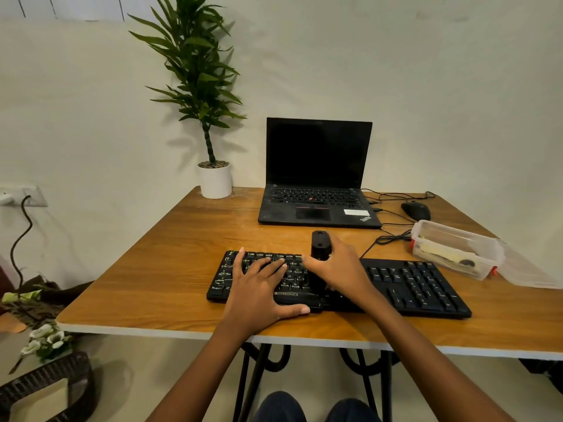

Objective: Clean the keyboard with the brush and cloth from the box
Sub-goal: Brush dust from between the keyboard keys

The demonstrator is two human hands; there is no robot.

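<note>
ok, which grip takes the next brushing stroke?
Right. The right grip holds the brush upright on the keyboard; the left grip lies flat on the left keys, holding nothing.

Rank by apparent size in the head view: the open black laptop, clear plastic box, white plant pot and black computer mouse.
1. open black laptop
2. clear plastic box
3. white plant pot
4. black computer mouse
The box's nearness inflates it.
</note>
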